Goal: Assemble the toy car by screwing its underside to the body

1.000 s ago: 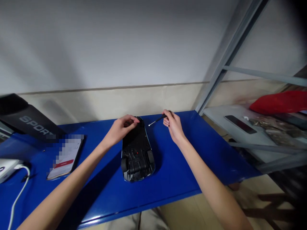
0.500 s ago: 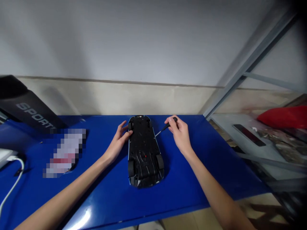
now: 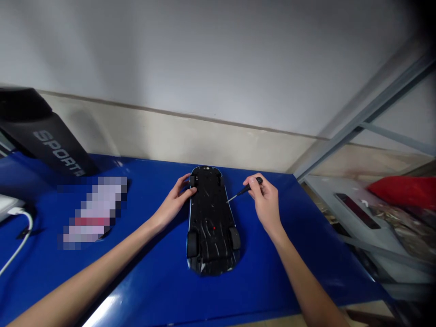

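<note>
A toy car [image 3: 209,213] lies upside down on the blue table, its black underside and wheels facing up. My left hand [image 3: 177,197] grips its left edge by the far wheel, thumb on the underside and the other fingers along the side, partly hidden. Between the thumb and fingers of my right hand [image 3: 264,197] is a screwdriver [image 3: 243,190] with a black handle. Its thin metal shaft slants down to the left, and the tip is at the right edge of the car's underside; I cannot tell whether it sits in a screw.
On the blue table [image 3: 153,281], a black case marked SPORT [image 3: 57,141] stands at the far left. A blurred-out pale object [image 3: 97,209] lies nearer. A white device [image 3: 8,206] with a cable is at the left edge. To the right, a metal-framed shelf [image 3: 327,186] holds a dark phone-like slab [image 3: 357,211] and a red item [image 3: 405,190].
The view has tilted and shifted, so everything sits differently in the picture. My left fingers have closed in on the car's side. The screwdriver tip remains at the car's right edge.
</note>
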Demonstrator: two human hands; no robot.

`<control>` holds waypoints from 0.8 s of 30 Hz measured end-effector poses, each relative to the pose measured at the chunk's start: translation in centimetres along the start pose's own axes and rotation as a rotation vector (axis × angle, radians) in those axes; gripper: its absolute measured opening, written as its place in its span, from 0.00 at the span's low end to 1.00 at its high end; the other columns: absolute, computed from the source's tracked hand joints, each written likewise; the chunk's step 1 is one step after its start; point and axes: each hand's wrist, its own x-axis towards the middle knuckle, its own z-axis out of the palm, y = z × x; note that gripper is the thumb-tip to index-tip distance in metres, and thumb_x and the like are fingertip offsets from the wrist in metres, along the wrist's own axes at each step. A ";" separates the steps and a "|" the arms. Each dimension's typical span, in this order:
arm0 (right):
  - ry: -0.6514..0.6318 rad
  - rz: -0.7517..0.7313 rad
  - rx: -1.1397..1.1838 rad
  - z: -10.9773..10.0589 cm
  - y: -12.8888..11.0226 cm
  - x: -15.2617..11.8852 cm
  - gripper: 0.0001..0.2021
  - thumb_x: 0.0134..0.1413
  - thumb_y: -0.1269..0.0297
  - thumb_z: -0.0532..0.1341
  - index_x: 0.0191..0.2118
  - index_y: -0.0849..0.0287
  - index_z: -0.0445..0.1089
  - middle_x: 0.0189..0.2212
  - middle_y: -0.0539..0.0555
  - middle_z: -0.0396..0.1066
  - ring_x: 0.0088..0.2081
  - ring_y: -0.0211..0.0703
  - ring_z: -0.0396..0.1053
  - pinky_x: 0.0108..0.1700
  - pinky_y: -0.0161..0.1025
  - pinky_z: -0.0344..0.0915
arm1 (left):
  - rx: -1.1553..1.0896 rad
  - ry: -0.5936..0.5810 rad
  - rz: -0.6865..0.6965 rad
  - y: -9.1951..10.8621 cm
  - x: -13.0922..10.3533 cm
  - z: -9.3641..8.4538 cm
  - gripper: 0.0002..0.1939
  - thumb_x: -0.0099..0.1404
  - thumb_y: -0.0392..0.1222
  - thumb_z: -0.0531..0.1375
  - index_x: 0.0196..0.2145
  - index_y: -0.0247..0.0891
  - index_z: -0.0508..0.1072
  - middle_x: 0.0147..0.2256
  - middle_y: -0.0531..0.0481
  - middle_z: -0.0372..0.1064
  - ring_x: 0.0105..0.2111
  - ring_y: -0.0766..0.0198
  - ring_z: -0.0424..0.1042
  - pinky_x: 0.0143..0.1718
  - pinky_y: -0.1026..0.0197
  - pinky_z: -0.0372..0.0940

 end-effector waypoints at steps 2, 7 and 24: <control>0.001 -0.012 -0.022 0.0 -0.1 -0.1 0.15 0.65 0.52 0.56 0.31 0.55 0.69 0.27 0.47 0.63 0.28 0.35 0.57 0.33 0.35 0.59 | 0.009 0.004 0.000 0.0 0.0 0.0 0.28 0.67 0.51 0.60 0.62 0.48 0.61 0.63 0.45 0.61 0.65 0.48 0.58 0.66 0.43 0.51; 0.018 -0.020 -0.048 0.2 -0.2 -0.3 0.15 0.65 0.52 0.56 0.32 0.55 0.70 0.27 0.47 0.64 0.28 0.36 0.58 0.34 0.35 0.61 | 0.018 -0.007 -0.003 0.2 -0.1 0.0 0.28 0.67 0.51 0.60 0.63 0.48 0.60 0.63 0.44 0.62 0.64 0.48 0.58 0.65 0.42 0.51; -0.034 -0.178 -0.281 -0.9 -2.0 -0.6 0.07 0.62 0.56 0.60 0.38 0.52 0.71 0.22 0.45 0.63 0.22 0.35 0.57 0.27 0.35 0.57 | 0.057 0.024 0.029 0.6 -0.1 0.1 0.27 0.66 0.51 0.60 0.61 0.48 0.63 0.62 0.44 0.63 0.65 0.48 0.58 0.66 0.43 0.51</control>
